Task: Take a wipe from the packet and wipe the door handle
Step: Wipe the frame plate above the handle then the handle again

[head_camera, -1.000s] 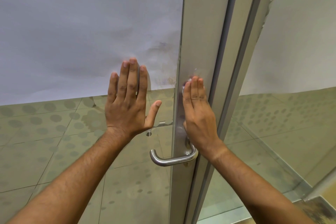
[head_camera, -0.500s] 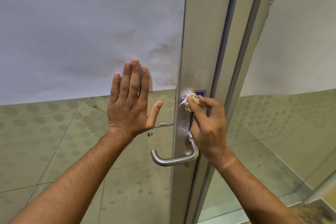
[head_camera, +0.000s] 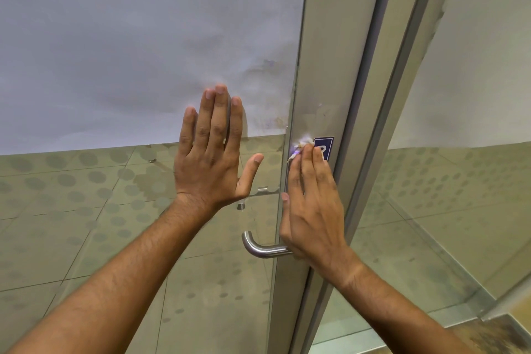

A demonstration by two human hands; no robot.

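A steel lever door handle juts left from the metal door frame. My right hand lies flat against the frame above the handle and presses a crumpled white wipe under its fingertips; only a bit of the wipe shows. The hand hides the handle's base and plate. My left hand is spread flat on the glass door, fingers up, holding nothing. The wipe packet is not in view.
A blue sticker sits on the frame beside my right fingertips. White film covers the upper glass. A second glass panel stands to the right, and dotted floor tiles show through the glass.
My right hand slid down the frame from higher up, pinched the wipe half a second ago, and now lies flatter over it. The left hand has stayed on the glass.
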